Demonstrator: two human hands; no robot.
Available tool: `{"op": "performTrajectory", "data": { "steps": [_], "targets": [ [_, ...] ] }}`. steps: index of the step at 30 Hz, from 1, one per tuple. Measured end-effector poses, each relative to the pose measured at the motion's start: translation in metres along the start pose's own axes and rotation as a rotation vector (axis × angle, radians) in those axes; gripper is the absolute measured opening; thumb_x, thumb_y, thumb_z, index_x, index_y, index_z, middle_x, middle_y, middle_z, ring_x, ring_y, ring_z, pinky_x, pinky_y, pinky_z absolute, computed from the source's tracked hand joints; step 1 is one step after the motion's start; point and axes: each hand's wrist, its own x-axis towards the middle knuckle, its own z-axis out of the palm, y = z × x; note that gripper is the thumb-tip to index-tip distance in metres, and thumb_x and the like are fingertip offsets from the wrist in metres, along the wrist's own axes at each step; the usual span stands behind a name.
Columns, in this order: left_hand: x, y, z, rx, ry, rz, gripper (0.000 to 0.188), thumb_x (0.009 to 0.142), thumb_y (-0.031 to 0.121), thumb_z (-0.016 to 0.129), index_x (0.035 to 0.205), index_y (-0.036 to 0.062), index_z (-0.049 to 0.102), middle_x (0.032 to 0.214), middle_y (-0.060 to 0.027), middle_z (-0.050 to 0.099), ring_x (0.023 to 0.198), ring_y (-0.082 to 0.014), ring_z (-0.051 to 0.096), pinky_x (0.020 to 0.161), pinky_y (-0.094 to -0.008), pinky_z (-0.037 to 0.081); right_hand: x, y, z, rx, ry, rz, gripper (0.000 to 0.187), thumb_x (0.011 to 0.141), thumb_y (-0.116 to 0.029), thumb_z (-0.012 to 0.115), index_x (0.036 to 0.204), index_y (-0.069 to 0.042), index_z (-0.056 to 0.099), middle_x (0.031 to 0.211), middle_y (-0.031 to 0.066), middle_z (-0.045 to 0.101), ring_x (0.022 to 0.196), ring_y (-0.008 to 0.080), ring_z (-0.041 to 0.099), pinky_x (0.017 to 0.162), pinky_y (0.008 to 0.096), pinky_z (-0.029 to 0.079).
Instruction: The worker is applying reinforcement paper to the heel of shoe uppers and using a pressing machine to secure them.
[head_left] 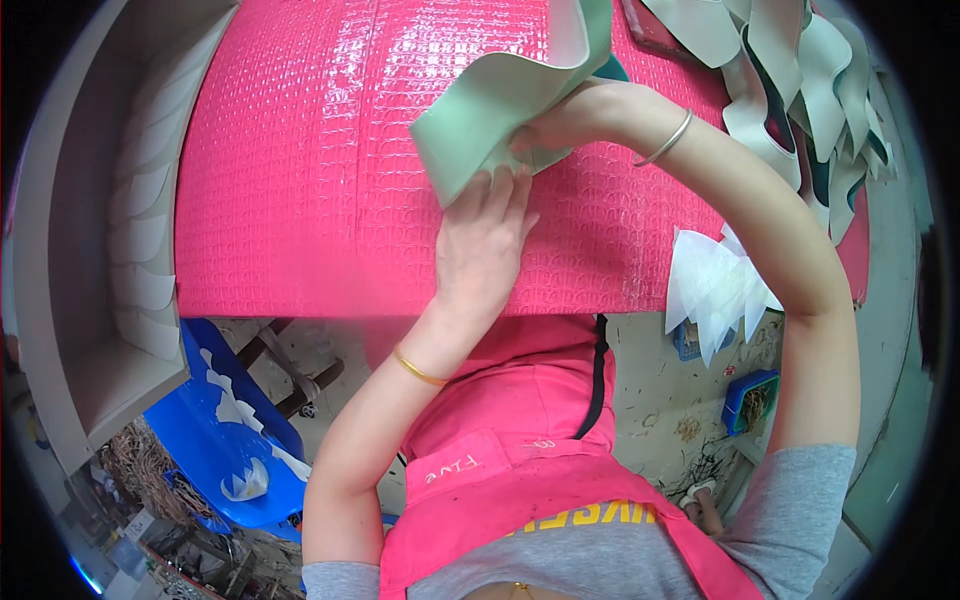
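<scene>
A pale green, flexible curved piece (pixel 490 100), smooth like leather, stands bent in a loop above the pink table cover (pixel 290 200). With its fingers at the piece's lower edge, my left hand (pixel 483 245) grips it from the near side. My right hand (pixel 585 112) reaches in from the right and is closed on the same piece. Its fingertips come close to those of my left hand. Part of the right hand's grip is hidden behind its own fingers. A darker green patch shows just beyond the right hand.
Several similar pale green pieces (pixel 825 85) hang in a pile at the far right. White pointed sheets (pixel 712 285) overhang the table's near right edge. On the left, a grey box (pixel 75 240) holds a row of pale pieces. A blue stool (pixel 220 430) with white scraps stands below.
</scene>
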Motion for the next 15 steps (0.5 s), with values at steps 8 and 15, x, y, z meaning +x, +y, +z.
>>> {"op": "performTrajectory", "data": {
  "steps": [8, 15],
  "targets": [
    [0.004, 0.006, 0.011, 0.068, 0.022, 0.017, 0.045, 0.071, 0.016, 0.061, 0.111, -0.0007, 0.05, 0.11, -0.0088, 0.049, 0.093, -0.0258, 0.048, 0.087, -0.0355, 0.04, -0.013, 0.03, -0.009, -0.032, -0.08, -0.053, 0.038, 0.077, -0.022, 0.058, 0.112, -0.009, 0.053, 0.105, 0.0132, 0.057, 0.099, 0.0262, 0.054, 0.084, 0.0331, 0.043],
    [0.013, 0.013, 0.01, 0.105, -0.048, -0.037, 0.047, 0.071, 0.02, 0.062, 0.113, 0.0034, 0.05, 0.11, -0.0086, 0.049, 0.092, -0.0263, 0.048, 0.081, -0.0365, 0.041, -0.007, 0.016, -0.001, -0.021, 0.003, 0.0, 0.028, 0.079, -0.016, 0.055, 0.104, -0.006, 0.056, 0.096, 0.0134, 0.06, 0.09, 0.025, 0.058, 0.08, 0.0324, 0.045]
  ]
}}
